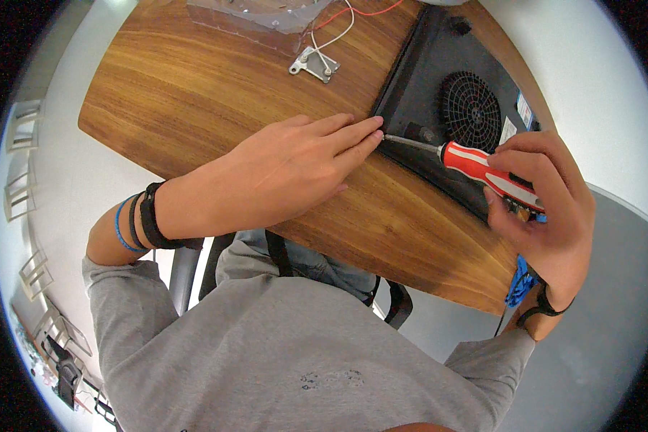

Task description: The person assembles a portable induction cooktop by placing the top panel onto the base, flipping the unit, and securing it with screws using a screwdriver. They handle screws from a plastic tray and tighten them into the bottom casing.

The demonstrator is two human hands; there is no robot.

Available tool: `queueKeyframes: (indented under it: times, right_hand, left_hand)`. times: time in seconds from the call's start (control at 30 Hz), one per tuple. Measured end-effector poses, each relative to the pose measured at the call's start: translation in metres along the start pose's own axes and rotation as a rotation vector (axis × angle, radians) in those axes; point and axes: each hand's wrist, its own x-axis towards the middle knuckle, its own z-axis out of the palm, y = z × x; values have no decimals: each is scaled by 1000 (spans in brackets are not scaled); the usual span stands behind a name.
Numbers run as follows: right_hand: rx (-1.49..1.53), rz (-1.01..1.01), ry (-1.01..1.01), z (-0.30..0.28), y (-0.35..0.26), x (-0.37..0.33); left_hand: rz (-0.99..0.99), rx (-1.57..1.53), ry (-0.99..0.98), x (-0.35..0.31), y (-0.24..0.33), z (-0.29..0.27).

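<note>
My right hand (543, 194) is wrapped round the red and white handle of a screwdriver (475, 164). Its metal shaft points left, and the tip meets the near left corner of a flat black appliance (425, 86) with a round vent grille. At that same corner, beside the tip, rest the stretched fingertips of my left hand (302, 162). Those fingers lie nearly flat, with the thumb mostly hidden underneath. Whether a screw sits at the tip is too small to tell.
A small metal bracket (315, 65) with white wires lies on the wooden table (194, 93), left of the appliance. Behind it stands a clear plastic tray (259, 21), with a red wire (367, 13) nearby. The table's curved front edge runs close to my body.
</note>
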Motion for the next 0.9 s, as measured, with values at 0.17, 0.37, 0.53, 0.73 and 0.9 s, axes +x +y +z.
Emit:
queueKeyframes:
  times: [0.17, 0.37, 0.53, 0.73, 0.9]
  right_hand:
    - [10, 4, 15, 2, 0, -2]
    - [26, -8, -11, 1, 0, -1]
    - [-4, -67, -56, -2, 1, 1]
    - [4, -110, -24, -1, 0, 6]
    - [-61, -55, -3, -8, -2, 16]
  left_hand:
    - [-5, 6, -4, 0, 1, -1]
    - [4, 10, 5, 0, -1, -1]
    - [8, 71, -24, 0, -1, -1]
    - [6, 58, -12, 0, -3, 3]
    - [10, 97, -30, 0, -3, 1]
